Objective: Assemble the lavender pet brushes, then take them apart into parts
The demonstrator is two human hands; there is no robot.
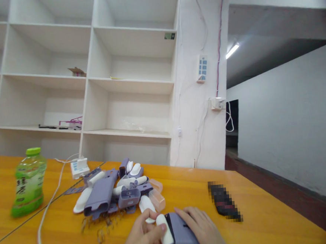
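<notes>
Low in the view, my right hand [205, 228] is wrapped over a purple-grey plastic housing [181, 228]. The thumb and fingers of my left hand [143, 235] pinch a white cylindrical piece [164, 231] at the housing's left end. A dark gap shows between the two parts, and I cannot tell whether they are joined. Just beyond my left hand lies a white ribbed piece [147, 205], beside translucent pinkish caps [157, 200]. Behind is a heap of similar parts, with a long purple-grey casing [102, 195] and a small open purple-grey box [129, 198].
Small metal springs or clips [101, 234] lie before the heap on the orange table [270, 218]. A green-capped bottle [30, 183] stands left, near a white cable [50, 204] and power strip [79, 168]. A pixelated dark object [224, 201] lies right. White shelves [126, 81] rise behind.
</notes>
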